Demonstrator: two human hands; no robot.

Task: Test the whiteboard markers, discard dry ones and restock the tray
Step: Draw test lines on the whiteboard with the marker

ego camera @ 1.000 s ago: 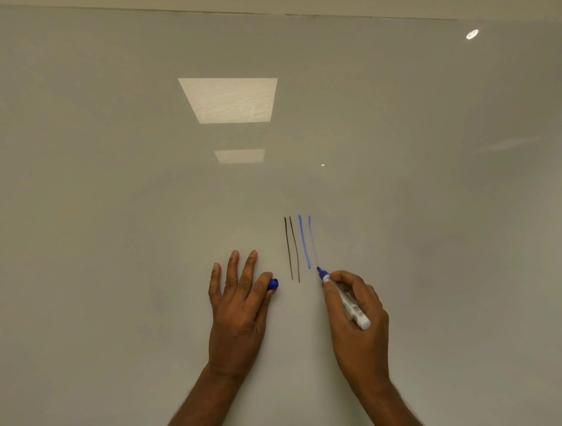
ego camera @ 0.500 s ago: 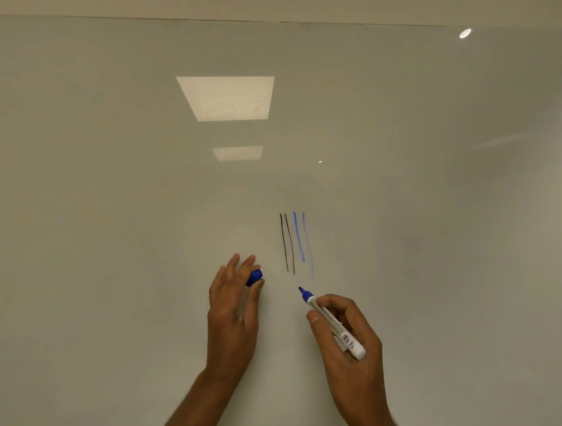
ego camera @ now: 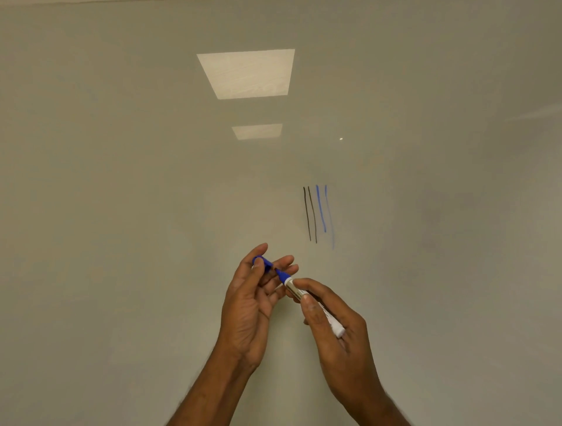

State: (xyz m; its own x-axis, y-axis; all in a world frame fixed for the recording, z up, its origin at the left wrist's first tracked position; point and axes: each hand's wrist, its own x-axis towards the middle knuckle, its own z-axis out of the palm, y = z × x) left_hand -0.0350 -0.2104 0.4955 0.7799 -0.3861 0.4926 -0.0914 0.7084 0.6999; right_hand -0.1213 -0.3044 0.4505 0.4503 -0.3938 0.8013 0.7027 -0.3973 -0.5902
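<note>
A glossy whiteboard (ego camera: 121,213) fills the view. My right hand (ego camera: 331,319) grips a white marker (ego camera: 304,296) with a blue tip, pointing up and to the left. My left hand (ego camera: 252,292) pinches the blue cap (ego camera: 262,262) between thumb and fingers, just off the board. The marker's tip sits right at the cap's opening. Above and to the right, test strokes (ego camera: 317,213) mark the board: two dark lines, one solid blue line and one faint blue line. No tray is in view.
Two ceiling light reflections (ego camera: 248,74) show on the board's upper middle. The board's top edge (ego camera: 91,1) runs along the frame's upper left. Nothing else stands near my hands.
My right hand drew the marker down off the board and toward the left hand. My left hand lifted from the board and turned the cap toward the marker's tip.
</note>
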